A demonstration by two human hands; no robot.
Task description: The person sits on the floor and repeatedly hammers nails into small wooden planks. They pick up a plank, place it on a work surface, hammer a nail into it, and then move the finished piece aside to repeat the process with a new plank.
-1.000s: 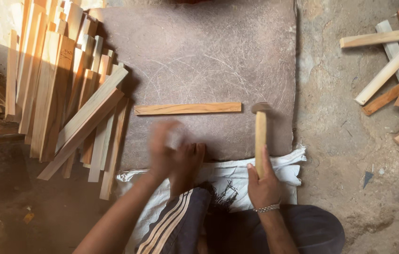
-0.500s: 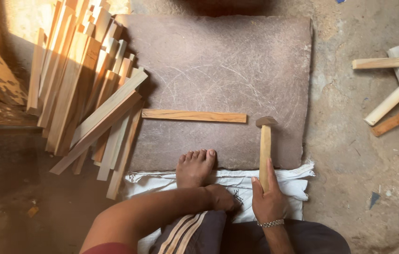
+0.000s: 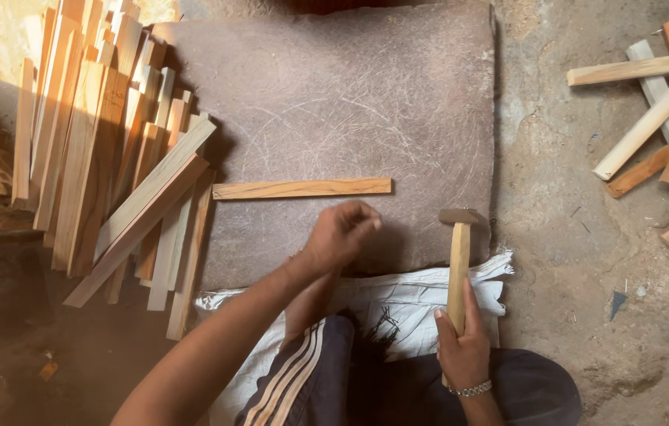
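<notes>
One hammer (image 3: pixel 458 264) in right hand (image 3: pixel 462 347), handle upright, head away.

Head camera, looking almost straight down from above a seated person

There is only this one view, so no part of the scene is shared with another. It faces the floor from the person's own head, near enough that the stone slab (image 3: pixel 366 102) fills the middle — its far edge runs along the top of the frame, its near edge lies just before the person's lap at the bottom. The left hand (image 3: pixel 340 235) and the right hand (image 3: pixel 463 347) enter from the bottom edge. A pile of wooden slats (image 3: pixel 105 166) off the slab's left edge and loose slats (image 3: pixel 666 110) beyond its right edge mark the sides of the view.
</notes>
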